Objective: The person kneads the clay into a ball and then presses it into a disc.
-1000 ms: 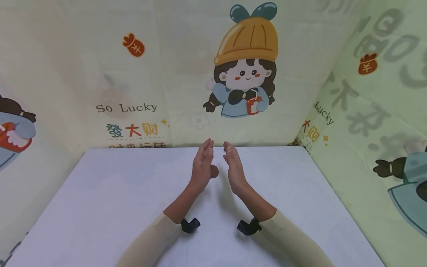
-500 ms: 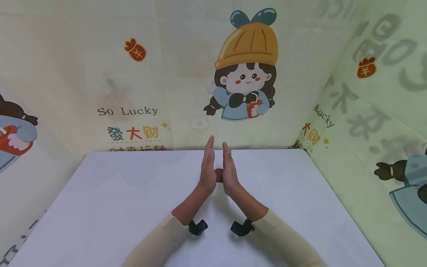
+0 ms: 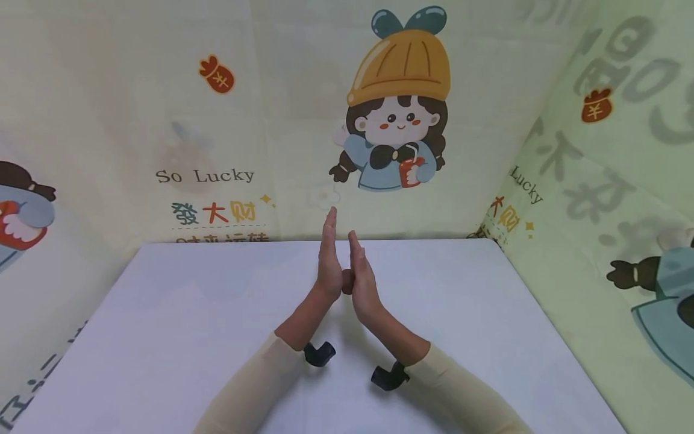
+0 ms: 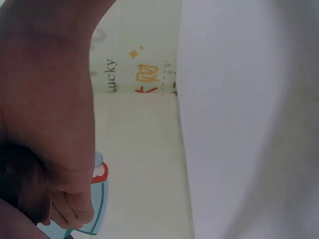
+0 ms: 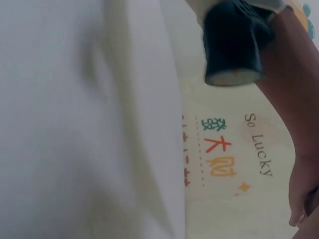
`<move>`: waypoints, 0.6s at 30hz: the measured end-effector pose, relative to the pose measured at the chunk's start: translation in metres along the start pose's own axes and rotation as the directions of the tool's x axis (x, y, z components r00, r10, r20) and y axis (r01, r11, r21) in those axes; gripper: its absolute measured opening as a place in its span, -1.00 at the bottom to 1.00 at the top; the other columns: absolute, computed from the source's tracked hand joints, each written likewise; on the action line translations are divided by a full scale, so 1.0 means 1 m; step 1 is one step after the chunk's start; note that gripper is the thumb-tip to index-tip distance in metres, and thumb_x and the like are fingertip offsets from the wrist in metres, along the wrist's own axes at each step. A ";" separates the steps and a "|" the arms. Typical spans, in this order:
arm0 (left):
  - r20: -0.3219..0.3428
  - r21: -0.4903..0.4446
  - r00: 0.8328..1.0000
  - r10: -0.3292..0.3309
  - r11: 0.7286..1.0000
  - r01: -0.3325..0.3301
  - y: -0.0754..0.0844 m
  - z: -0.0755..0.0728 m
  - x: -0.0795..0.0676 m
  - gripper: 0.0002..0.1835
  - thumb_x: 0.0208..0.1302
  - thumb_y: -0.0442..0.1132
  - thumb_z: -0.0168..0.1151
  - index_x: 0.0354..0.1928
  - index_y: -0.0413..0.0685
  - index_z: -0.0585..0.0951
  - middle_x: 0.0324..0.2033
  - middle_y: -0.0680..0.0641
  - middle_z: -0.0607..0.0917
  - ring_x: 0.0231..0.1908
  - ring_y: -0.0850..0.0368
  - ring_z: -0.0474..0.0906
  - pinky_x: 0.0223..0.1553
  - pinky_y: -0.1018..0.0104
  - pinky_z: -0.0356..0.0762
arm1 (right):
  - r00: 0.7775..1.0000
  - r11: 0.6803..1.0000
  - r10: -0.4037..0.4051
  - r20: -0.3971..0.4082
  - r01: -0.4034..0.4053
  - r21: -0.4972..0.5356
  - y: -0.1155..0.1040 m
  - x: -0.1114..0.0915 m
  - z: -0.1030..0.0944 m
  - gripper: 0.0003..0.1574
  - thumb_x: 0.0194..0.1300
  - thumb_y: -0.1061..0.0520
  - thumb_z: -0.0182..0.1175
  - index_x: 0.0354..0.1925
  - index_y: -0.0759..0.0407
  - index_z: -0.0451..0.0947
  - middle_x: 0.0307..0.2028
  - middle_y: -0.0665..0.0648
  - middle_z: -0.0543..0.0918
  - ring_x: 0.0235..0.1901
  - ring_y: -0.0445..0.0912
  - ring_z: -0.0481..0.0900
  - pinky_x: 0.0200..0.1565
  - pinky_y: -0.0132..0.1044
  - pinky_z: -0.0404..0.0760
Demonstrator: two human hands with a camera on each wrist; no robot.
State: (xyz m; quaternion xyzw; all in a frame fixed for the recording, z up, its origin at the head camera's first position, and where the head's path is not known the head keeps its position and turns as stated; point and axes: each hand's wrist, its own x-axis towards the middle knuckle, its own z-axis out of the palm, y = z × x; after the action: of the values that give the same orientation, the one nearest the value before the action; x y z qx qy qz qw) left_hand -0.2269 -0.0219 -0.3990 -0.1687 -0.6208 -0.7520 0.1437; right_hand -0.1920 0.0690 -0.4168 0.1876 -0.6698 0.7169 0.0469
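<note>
In the head view, a small brown ball [image 3: 347, 281] sits between my two upright palms above the white table. My left hand [image 3: 328, 265] presses on its left side with fingers straight, and reaches farther forward than the other hand. On the ball's right side rests the palm of my right hand [image 3: 364, 282], its fingers straight too. The left wrist view has the dark brown ball [image 4: 22, 181] close up beneath my right hand [image 4: 55, 114], partly hidden. Only part of my left hand [image 5: 300, 191] shows at the edge of the right wrist view.
The white table [image 3: 179, 325] runs back to a cloth wall [image 3: 293, 120] printed with a cartoon girl and lettering. Another printed cloth [image 3: 585, 199] stands along the right side. Black wrist cameras [image 3: 320, 354] hang below both sleeves.
The hands were apart with the ball at the left palm; they have come together around it. Since then the left hand has slid forward past the right, and both have shifted slightly left.
</note>
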 end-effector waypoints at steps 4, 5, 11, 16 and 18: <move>0.015 0.009 1.000 0.020 1.000 -0.020 0.005 -0.002 0.005 -0.27 0.63 0.08 -0.44 0.70 -0.07 -0.02 0.66 0.08 0.01 0.62 0.21 -0.18 0.56 -0.08 -0.30 | 0.998 0.998 -0.061 0.017 0.061 -0.019 -0.003 -0.003 0.003 -0.15 0.71 -0.27 -0.54 0.71 0.09 -0.20 0.29 0.28 0.33 -0.64 -0.20 0.16 -0.49 -0.38 0.22; 0.026 0.013 1.000 0.015 1.000 -0.015 0.005 -0.002 0.005 -0.28 0.63 0.08 -0.44 0.70 -0.04 -0.02 0.66 0.10 0.00 0.62 0.23 -0.19 0.56 -0.09 -0.30 | 0.997 0.996 -0.080 0.020 0.081 -0.027 -0.005 -0.004 0.003 -0.17 0.71 -0.25 -0.55 0.71 0.09 -0.22 0.31 0.29 0.33 -0.66 -0.17 0.17 -0.50 -0.39 0.22; 0.100 0.035 0.994 -0.046 0.998 0.043 0.003 -0.001 0.001 -0.27 0.63 0.13 -0.46 0.72 0.03 -0.06 0.68 0.08 -0.11 0.63 0.20 -0.32 0.54 -0.18 -0.39 | 0.985 0.982 -0.169 0.017 0.170 -0.082 -0.015 -0.001 0.001 -0.08 0.69 -0.34 -0.51 0.71 0.13 -0.25 0.69 0.02 -0.17 -0.17 -0.11 0.58 -0.15 -0.40 0.47; 0.163 0.023 0.983 -0.081 0.997 0.078 -0.001 0.002 -0.006 -0.26 0.61 0.16 -0.48 0.72 0.08 -0.09 0.69 0.08 -0.14 0.63 0.16 -0.35 0.53 -0.22 -0.39 | 0.972 0.965 -0.235 0.013 0.235 -0.116 -0.016 0.002 0.000 0.02 0.65 -0.43 -0.46 0.70 0.20 -0.27 0.69 0.03 -0.21 0.64 -0.11 -0.26 0.55 0.03 -0.07; 0.191 0.012 0.978 -0.081 0.997 0.080 -0.002 0.003 -0.009 -0.26 0.62 0.15 -0.49 0.72 0.08 -0.10 0.69 0.07 -0.13 0.63 0.14 -0.33 0.53 -0.23 -0.35 | 0.966 0.955 -0.260 -0.002 0.257 -0.145 -0.016 0.003 -0.001 0.03 0.65 -0.43 -0.44 0.70 0.21 -0.27 0.69 0.02 -0.20 0.64 -0.11 -0.26 0.56 0.09 -0.17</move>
State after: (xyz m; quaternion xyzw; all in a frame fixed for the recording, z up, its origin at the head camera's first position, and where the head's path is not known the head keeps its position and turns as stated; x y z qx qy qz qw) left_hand -0.2191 -0.0182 -0.4041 -0.2146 -0.6395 -0.7363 0.0532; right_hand -0.1897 0.0712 -0.4005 0.2621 -0.6889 0.6564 0.1608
